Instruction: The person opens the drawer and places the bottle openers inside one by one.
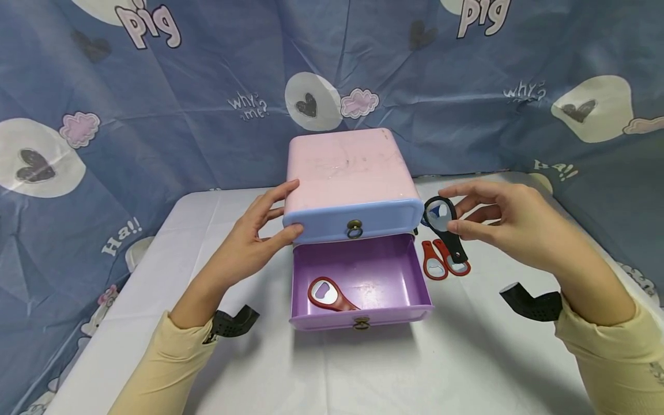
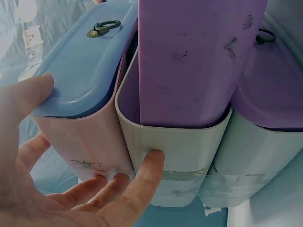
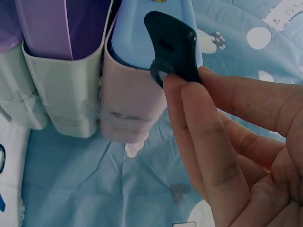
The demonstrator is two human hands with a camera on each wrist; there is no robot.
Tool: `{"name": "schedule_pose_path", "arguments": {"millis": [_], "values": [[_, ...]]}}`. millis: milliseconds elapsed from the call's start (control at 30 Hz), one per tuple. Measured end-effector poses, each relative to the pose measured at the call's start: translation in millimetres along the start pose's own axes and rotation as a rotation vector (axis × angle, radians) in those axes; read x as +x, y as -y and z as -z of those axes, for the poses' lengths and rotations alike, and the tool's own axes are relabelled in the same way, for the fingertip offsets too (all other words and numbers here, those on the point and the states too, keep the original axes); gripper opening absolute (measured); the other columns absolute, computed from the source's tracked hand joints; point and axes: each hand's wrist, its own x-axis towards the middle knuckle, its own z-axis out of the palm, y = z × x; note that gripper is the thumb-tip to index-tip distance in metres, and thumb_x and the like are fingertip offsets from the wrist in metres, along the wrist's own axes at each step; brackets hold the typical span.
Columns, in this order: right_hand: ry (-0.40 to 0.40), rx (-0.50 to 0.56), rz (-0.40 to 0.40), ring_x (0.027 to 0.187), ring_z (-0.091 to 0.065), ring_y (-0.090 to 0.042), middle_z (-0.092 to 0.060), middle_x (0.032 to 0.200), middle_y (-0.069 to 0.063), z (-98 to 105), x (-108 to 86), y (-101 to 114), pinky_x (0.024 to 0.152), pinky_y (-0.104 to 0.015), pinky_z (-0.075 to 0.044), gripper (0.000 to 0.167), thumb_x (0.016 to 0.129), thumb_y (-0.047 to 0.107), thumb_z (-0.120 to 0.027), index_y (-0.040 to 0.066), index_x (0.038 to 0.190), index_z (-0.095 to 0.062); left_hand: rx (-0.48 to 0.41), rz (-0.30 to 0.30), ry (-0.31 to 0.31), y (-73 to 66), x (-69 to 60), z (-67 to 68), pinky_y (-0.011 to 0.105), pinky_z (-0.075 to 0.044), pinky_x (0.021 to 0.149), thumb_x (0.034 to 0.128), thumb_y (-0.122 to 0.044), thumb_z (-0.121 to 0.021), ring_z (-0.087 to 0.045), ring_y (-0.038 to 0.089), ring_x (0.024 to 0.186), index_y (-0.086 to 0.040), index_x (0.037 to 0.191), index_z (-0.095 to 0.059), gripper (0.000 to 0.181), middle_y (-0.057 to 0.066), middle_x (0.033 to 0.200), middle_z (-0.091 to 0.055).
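Observation:
A small drawer cabinet (image 1: 347,164) has a pink top and a closed blue upper drawer (image 1: 321,226). Below it, a purple drawer (image 1: 386,271) is pulled out, with a red bottle opener (image 1: 337,302) lying inside. My left hand (image 1: 241,251) rests against the cabinet's left side, thumb on the blue front and fingers spread along the side. Right of the cabinet, my right hand (image 1: 524,225) pinches a black bottle opener (image 1: 452,242) between thumb and fingers, its handle pointing down. Two red bottle openers, one at the left (image 1: 434,268), lie on the table below it.
A white cloth covers the table (image 1: 363,369). Behind it hangs a blue printed curtain (image 1: 218,138). The left wrist view shows another closed purple drawer (image 2: 274,85) under the pulled-out one. Part of a blue item peeks out behind the black opener.

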Motion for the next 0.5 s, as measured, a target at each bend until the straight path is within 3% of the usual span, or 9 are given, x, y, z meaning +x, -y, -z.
{"name": "schedule_pose_path", "arguments": {"millis": [267,500], "values": [[0.026,-0.042,-0.01,0.088,-0.076,0.001,-0.077,0.104,-0.004,-3.3,-3.8,0.1,0.071,-0.02,-0.057,0.046,0.094,0.019,-0.086,0.023,0.137,-0.072,-0.009,0.001,0.001,-0.8,0.0,-0.1,0.053,-0.063,0.1,0.104,-0.023,-0.074,-0.045,0.031,0.155,-0.046,0.162,-0.042,0.07,-0.014,0.173,-0.03],[0.126,0.035,0.069,0.087,-0.078,-0.004,-0.078,0.1,-0.004,-5.5,-4.4,-4.6,0.072,-0.024,-0.06,0.045,0.095,0.006,-0.081,0.017,0.138,-0.071,-0.01,0.005,0.001,-0.5,-0.1,-0.2,0.054,-0.062,0.102,0.1043,-0.023,-0.074,-0.044,0.032,0.155,-0.046,0.162,-0.041,0.071,-0.013,0.173,-0.03]]}}
